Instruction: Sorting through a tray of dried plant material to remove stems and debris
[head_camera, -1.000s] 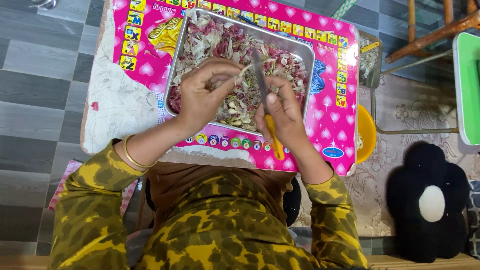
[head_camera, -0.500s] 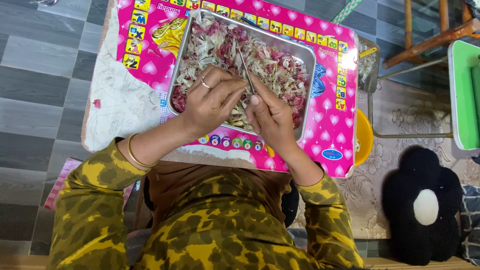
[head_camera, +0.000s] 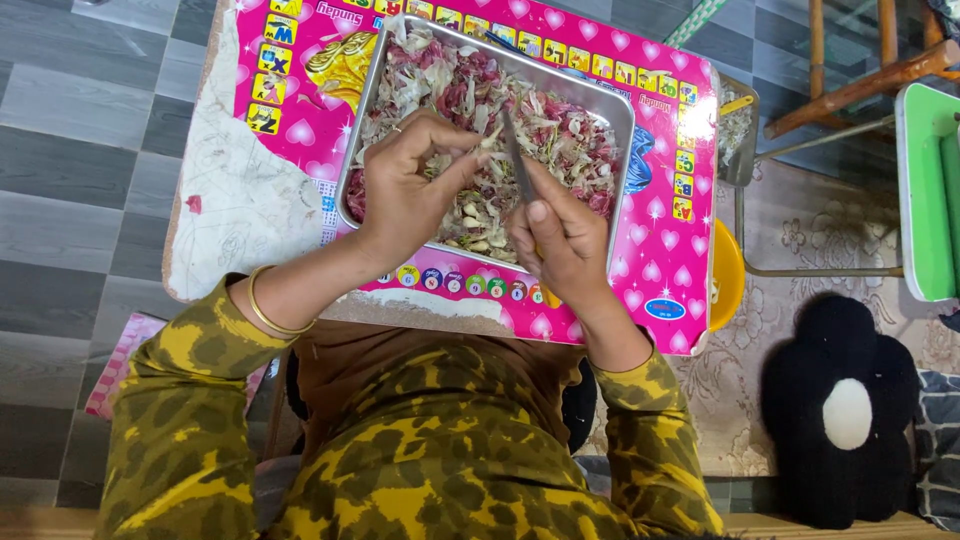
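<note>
Over the metal tray (head_camera: 365, 120) of peelings, I am seeing the right hand (head_camera: 560, 240) clasping a knife (head_camera: 517, 160) while the left hand (head_camera: 410, 185) is pinching a garlic clove (head_camera: 487, 140).

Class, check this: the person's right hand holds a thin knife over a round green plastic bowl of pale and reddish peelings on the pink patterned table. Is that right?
Not quite. In the head view, the right hand holds the thin knife over a rectangular metal tray of pale and reddish peelings, on the pink patterned table.

Pink patterned board (head_camera: 660, 250) — worn at its left edge, metal tray (head_camera: 622, 118) of peelings resting on it
</note>
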